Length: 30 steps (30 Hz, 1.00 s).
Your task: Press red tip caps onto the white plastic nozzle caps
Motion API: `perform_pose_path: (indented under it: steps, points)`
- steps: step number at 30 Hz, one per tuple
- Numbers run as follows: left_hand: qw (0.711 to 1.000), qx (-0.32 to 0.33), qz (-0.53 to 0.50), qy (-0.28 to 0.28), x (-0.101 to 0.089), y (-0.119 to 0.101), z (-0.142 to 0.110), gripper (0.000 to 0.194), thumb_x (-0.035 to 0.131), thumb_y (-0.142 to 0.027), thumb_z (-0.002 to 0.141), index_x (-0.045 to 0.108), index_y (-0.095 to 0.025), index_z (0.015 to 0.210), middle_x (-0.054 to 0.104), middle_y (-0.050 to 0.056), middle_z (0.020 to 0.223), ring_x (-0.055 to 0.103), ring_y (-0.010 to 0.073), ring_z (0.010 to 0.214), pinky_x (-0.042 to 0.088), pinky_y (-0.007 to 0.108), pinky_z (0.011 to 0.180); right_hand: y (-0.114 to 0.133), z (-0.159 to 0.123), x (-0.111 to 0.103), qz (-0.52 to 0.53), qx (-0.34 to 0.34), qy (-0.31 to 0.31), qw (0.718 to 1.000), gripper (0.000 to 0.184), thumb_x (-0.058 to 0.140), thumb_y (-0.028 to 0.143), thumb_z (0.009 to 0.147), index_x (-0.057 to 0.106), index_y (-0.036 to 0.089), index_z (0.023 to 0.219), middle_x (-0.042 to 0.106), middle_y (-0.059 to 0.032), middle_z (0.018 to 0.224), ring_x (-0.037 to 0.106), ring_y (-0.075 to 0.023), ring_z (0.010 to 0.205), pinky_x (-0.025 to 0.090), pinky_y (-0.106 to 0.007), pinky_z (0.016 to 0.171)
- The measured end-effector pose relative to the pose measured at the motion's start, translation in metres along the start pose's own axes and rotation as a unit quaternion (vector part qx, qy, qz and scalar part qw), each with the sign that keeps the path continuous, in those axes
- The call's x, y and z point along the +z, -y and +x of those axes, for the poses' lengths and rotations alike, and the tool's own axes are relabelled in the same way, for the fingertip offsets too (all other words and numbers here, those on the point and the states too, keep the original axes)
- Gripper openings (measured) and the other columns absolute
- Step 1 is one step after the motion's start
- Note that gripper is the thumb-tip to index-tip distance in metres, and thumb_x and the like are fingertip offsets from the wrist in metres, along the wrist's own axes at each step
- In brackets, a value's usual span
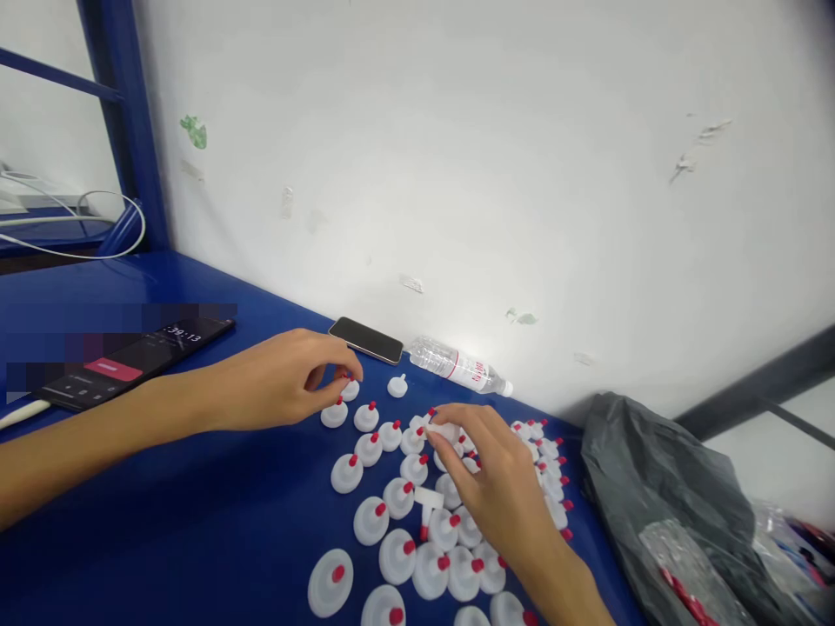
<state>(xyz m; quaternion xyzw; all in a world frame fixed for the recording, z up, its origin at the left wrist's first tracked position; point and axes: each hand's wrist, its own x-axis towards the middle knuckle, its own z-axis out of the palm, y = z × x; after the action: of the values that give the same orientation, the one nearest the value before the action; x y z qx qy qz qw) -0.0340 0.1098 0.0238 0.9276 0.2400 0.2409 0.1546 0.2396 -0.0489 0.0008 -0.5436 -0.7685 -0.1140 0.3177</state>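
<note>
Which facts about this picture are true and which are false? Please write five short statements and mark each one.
1. The plastic bottle lies on its side. True.
2. The left hand touches the bottle. False: its fingertips are at a red-tipped piece.
3. The tabletop is blue. True.
4. The dark grey bag is at the picture's left. False: it is at the right.
5. One white piece near the bottle shows no red tip. True.

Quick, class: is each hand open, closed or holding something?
Left hand: closed, pinching the red tip of a white cap.
Right hand: closed, apparently holding another white cap.
</note>
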Motion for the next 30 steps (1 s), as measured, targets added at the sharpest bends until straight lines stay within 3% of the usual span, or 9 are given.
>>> perform_pose_path:
  steps: [3, 7, 11, 15, 18, 23, 30]
  points:
    - [0.998, 0.007, -0.059, -0.022, 0.008, -0.007, -0.001, 0.028, 0.060, -0.041, 0.103, 0.083, -0.026, 0.107, 0.081, -0.001, 0.087, 0.063, 0.0122, 0.062, 0.046, 0.023, 0.055, 0.001, -0.001, 0.002, -0.009, -0.035, -0.013, 0.999, 0.006, 0.064, 0.026, 0.110, 0.065, 0.025, 0.116, 0.079, -0.0034, 0.110, 0.077, -0.0213, 0.098, 0.063, -0.037, 0.088]
    - [0.984, -0.049, -0.169, -0.007, 0.019, -0.025, -0.004, 0.026, 0.066, -0.047, 0.102, 0.082, -0.027, 0.106, 0.075, -0.004, 0.064, 0.062, 0.0116, 0.050, 0.043, 0.021, 0.047, 0.004, -0.005, 0.006, -0.004, -0.052, -0.039, 0.998, 0.005, 0.066, 0.022, 0.109, 0.068, 0.023, 0.113, 0.079, -0.0053, 0.113, 0.079, -0.0208, 0.105, 0.066, -0.033, 0.090]
    - [0.969, -0.045, -0.244, 0.006, 0.033, -0.040, -0.009, 0.021, 0.067, -0.041, 0.103, 0.083, -0.027, 0.103, 0.082, -0.001, 0.084, 0.074, 0.0133, 0.068, 0.049, 0.019, 0.055, 0.011, -0.010, 0.014, -0.006, -0.046, -0.047, 0.998, 0.012, 0.060, 0.020, 0.111, 0.070, 0.022, 0.116, 0.079, -0.0083, 0.121, 0.080, -0.0215, 0.106, 0.069, -0.033, 0.087]
    - [0.973, 0.006, -0.231, -0.019, 0.044, -0.040, -0.013, 0.019, 0.068, -0.033, 0.104, 0.087, -0.031, 0.105, 0.082, 0.002, 0.108, 0.073, 0.0131, 0.080, 0.051, 0.020, 0.061, 0.014, -0.013, 0.018, -0.020, -0.052, -0.015, 0.998, 0.026, 0.052, 0.015, 0.111, 0.068, 0.024, 0.129, 0.077, -0.0102, 0.132, 0.080, -0.0248, 0.114, 0.071, -0.036, 0.084]
    - [0.970, 0.033, -0.236, -0.039, 0.049, -0.036, -0.014, 0.019, 0.068, -0.031, 0.105, 0.088, -0.031, 0.108, 0.083, 0.003, 0.106, 0.075, 0.0146, 0.082, 0.054, 0.020, 0.062, 0.013, -0.013, 0.018, -0.018, -0.060, -0.014, 0.998, 0.030, 0.052, 0.012, 0.110, 0.066, 0.025, 0.134, 0.076, -0.0101, 0.135, 0.079, -0.0252, 0.118, 0.071, -0.037, 0.087]
    - [0.971, 0.072, -0.225, -0.044, 0.055, -0.035, -0.016, 0.020, 0.068, -0.031, 0.106, 0.087, -0.028, 0.110, 0.085, 0.004, 0.104, 0.077, 0.0153, 0.083, 0.056, 0.021, 0.064, 0.017, -0.010, 0.015, -0.021, -0.069, -0.055, 0.996, 0.021, 0.059, 0.017, 0.110, 0.069, 0.024, 0.127, 0.081, -0.0078, 0.121, 0.082, -0.0221, 0.103, 0.070, -0.032, 0.082]
    - [0.965, 0.121, -0.220, -0.080, 0.060, -0.043, -0.019, 0.016, 0.071, -0.023, 0.105, 0.086, -0.026, 0.108, 0.084, 0.001, 0.104, 0.076, 0.0120, 0.084, 0.057, 0.018, 0.070, 0.023, -0.007, 0.012, -0.001, -0.080, -0.054, 0.995, 0.014, 0.064, 0.017, 0.108, 0.071, 0.022, 0.119, 0.082, -0.0051, 0.115, 0.081, -0.0210, 0.097, 0.067, -0.032, 0.082]
